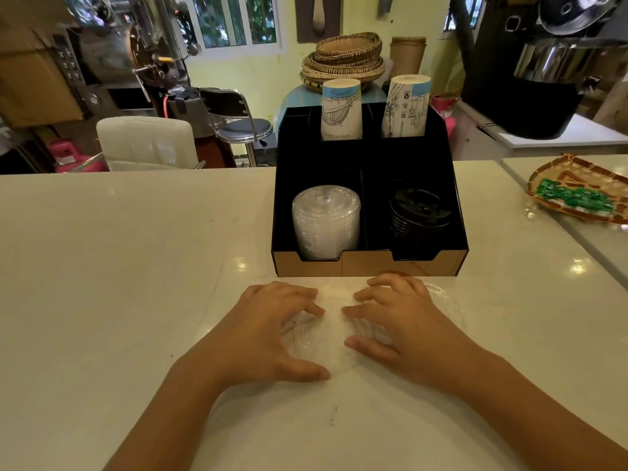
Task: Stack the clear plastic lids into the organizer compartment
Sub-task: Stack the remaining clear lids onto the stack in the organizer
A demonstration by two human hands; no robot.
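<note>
A black organizer (pixel 370 265) with a tan front wall stands on the white counter. Its front left compartment holds a tall stack of clear plastic lids (pixel 325 220). On the counter just in front of the organizer lie a few loose clear lids (pixel 328 338), hard to make out against the white surface. My left hand (pixel 272 329) and my right hand (pixel 396 316) rest on these lids from either side, fingers curled over their rims. One more clear lid (pixel 447 302) peeks out at the right of my right hand.
The front right compartment holds a stack of black lids (pixel 419 210). Two stacks of printed paper cups (pixel 341 108) stand in the back compartments. A woven tray with green packets (pixel 577 195) sits at the right. Chairs and machines stand behind the counter.
</note>
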